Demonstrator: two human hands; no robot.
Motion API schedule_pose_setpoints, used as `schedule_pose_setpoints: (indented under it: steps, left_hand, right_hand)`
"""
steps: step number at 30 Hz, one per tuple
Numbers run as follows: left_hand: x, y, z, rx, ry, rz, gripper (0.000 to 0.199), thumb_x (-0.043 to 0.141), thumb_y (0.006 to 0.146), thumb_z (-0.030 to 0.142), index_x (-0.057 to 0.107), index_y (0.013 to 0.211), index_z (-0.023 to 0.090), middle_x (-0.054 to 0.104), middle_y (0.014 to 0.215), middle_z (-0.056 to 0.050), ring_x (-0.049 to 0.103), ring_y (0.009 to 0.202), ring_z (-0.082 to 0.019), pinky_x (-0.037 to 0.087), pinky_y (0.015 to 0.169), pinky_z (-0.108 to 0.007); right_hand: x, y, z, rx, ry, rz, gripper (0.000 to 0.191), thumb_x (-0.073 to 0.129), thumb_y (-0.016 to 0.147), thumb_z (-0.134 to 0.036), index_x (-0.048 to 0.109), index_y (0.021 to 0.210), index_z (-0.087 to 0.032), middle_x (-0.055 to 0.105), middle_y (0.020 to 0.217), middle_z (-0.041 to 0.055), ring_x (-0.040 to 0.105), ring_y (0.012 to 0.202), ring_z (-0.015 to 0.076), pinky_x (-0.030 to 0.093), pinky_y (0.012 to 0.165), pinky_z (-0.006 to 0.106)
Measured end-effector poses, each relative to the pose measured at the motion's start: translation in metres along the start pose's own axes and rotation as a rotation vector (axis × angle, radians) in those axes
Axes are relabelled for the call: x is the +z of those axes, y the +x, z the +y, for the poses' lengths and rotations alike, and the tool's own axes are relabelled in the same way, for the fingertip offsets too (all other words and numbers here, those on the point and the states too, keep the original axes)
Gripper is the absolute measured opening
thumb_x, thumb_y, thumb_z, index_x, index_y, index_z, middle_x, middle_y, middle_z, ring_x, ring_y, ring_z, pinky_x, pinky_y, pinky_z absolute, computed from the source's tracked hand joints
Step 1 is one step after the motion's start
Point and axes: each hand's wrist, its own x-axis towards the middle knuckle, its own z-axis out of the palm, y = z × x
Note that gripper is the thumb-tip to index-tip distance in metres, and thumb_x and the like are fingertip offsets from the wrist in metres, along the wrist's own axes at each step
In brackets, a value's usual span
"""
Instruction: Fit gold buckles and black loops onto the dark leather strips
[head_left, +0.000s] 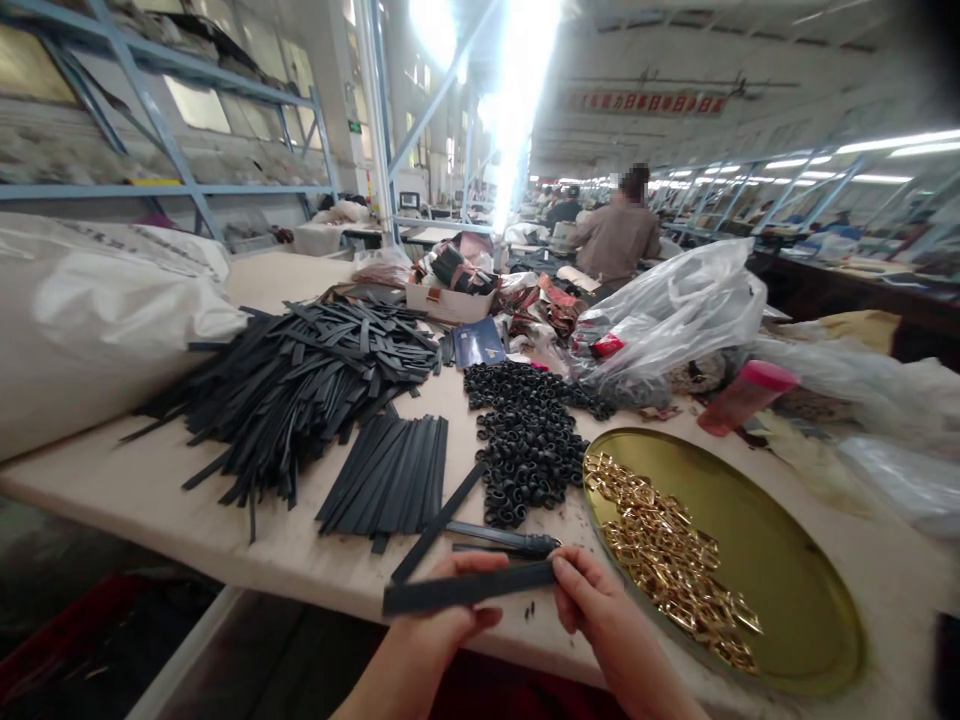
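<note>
A flat black strip (469, 588) lies across both hands at the table's front edge. My left hand (442, 622) holds it near its left part, fingers behind and thumb below. The strip's right end is pinched by my right hand (583, 592). Just beyond are a loose black strip (439, 522) and a strap with a buckle end (502, 538). A row of black strips (390, 472) lies behind, with a large heap of strips (300, 375) further left. Small black loops (525, 440) are piled in the middle. Gold buckles (660, 540) lie on a round gold tray (780, 560).
A white sack (105, 330) bulges over the table's left side. Behind the loops are a blue booklet (478, 342), a box (450, 303) and a clear plastic bag (675, 310). A pink-lidded container (746, 398) lies beyond the tray. A person (619, 235) sits further back.
</note>
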Motion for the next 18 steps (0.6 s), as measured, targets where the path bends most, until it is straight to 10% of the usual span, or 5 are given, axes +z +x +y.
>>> schedule_pose_setpoints:
  steps: [7, 13, 18]
  left_hand:
    - [0.004, 0.014, -0.018, -0.364, -0.006, -0.375, 0.043, 0.063, 0.068, 0.042, 0.056, 0.099, 0.012, 0.068, 0.080, -0.009, 0.060, 0.057, -0.009, 0.037, 0.050, -0.014]
    - [0.016, 0.034, -0.023, -0.345, 0.014, -0.159, 0.038, 0.052, 0.069, 0.028, 0.048, 0.102, 0.011, 0.064, 0.063, -0.003, 0.046, 0.036, -0.005, 0.028, 0.035, -0.014]
    - [0.019, 0.036, -0.014, -0.393, -0.021, -0.146, 0.040, 0.051, 0.067, 0.026, 0.046, 0.103, 0.012, 0.063, 0.066, -0.004, 0.048, 0.037, -0.006, 0.033, 0.035, -0.016]
  right_hand:
    - [-0.012, 0.012, -0.007, -0.025, -0.169, -0.196, 0.031, 0.047, 0.080, -0.048, 0.050, 0.079, -0.017, 0.039, 0.048, -0.0083, 0.036, 0.043, 0.0075, 0.026, 0.044, 0.020]
    - [-0.042, 0.067, -0.021, -0.396, -1.072, 0.218, 0.019, 0.041, 0.083, -0.030, 0.055, 0.089, -0.019, 0.059, 0.078, 0.0040, 0.056, 0.071, 0.0181, 0.040, 0.065, 0.029]
    - [-0.059, 0.104, -0.015, -0.436, -1.195, 0.199, 0.015, 0.048, 0.074, -0.010, 0.059, 0.078, -0.019, 0.058, 0.080, 0.0059, 0.055, 0.074, 0.0194, 0.038, 0.068, 0.029]
